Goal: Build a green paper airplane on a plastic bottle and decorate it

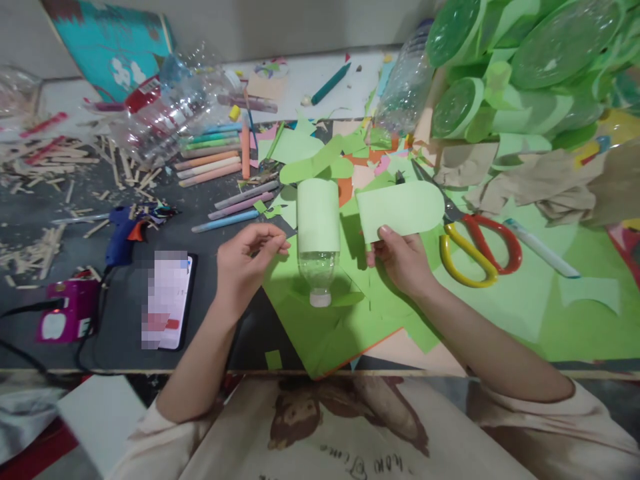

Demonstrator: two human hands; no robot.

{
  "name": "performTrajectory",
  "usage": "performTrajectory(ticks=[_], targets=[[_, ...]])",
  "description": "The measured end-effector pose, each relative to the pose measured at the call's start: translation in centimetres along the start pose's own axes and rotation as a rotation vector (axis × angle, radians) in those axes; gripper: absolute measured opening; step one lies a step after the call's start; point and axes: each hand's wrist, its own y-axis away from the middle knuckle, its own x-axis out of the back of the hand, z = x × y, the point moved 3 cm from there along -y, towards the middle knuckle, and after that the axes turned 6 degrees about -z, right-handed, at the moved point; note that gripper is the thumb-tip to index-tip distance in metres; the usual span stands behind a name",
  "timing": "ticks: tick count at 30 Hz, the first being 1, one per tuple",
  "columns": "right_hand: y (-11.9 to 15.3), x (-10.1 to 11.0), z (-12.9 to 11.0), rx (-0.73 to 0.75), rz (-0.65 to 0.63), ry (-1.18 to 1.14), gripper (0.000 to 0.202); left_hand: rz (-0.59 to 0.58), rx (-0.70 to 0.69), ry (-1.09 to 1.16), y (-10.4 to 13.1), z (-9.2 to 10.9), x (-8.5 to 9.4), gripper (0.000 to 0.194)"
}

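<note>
- Left hand [246, 261]: grip closed, thumb and fingertips drawn together, just beside the bottle [319, 265].
- Right hand [401, 260]: grip clamped on a round-ended paper piece [407, 205], thumb on top.
- The bottle, partly wrapped in pale green, lies between the hands on green paper [306, 333], cap toward the table's [130, 357] front edge.

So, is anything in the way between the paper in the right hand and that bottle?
Nothing visible stands between them. The right hand holds the pale green cutout just right of the paper-wrapped bottle; the gap shows only loose paper lying underneath.
</note>
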Motion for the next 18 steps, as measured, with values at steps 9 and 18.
performTrajectory(ticks=[9,18], targets=[[-0.1,-0.1,-0.3,-0.028,0.000,-0.061,0.047,0.227,-0.013,-0.179,0.6,-0.2,4.7,0.009],[-0.1,-0.3,-0.4,-0.019,-0.023,-0.092,0.041,0.561,0.452,-0.967,-1.9,-4.0,18.5,0.022]])
